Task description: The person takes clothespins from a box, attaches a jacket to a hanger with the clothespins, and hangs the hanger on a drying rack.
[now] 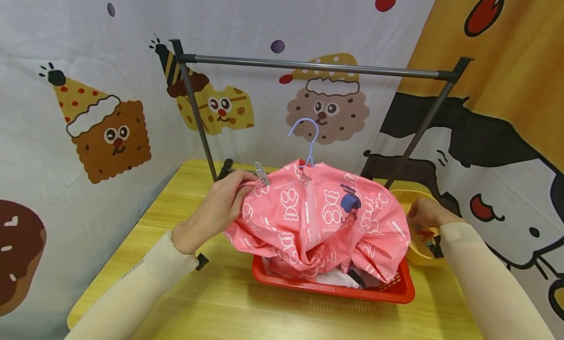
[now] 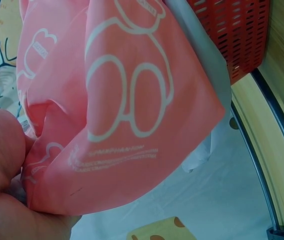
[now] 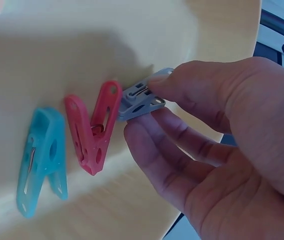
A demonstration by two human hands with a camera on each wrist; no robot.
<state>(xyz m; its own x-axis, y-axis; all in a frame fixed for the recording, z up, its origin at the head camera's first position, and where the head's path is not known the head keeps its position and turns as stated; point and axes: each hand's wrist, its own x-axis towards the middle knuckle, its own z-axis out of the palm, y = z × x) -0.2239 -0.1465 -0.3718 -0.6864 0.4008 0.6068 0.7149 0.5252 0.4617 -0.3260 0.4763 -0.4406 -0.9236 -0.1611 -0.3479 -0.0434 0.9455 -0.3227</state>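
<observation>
A pink jacket point(image 1: 291, 207) with white bear outlines is on a blue hanger point(image 1: 315, 139), over the red basket. My left hand point(image 1: 218, 205) grips the jacket's shoulder, its thumb and fingers around the fabric in the left wrist view. Beside those fingers a grey clothespin point(image 1: 262, 173) is clipped to the jacket. Inside the yellow basin point(image 1: 398, 198), my right hand point(image 1: 429, 212) pinches another grey clothespin point(image 3: 142, 95) between thumb and fingers. A red clothespin point(image 3: 94, 127) and a turquoise clothespin point(image 3: 42, 160) lie close by in the basin.
The red basket point(image 1: 330, 287) holds more clothes under the jacket. A metal rack stands behind, its horizontal bar point(image 1: 317, 65) above the hanger hook. Everything sits on a wooden table point(image 1: 176, 291) with a patterned curtain point(image 1: 246, 16) at the back.
</observation>
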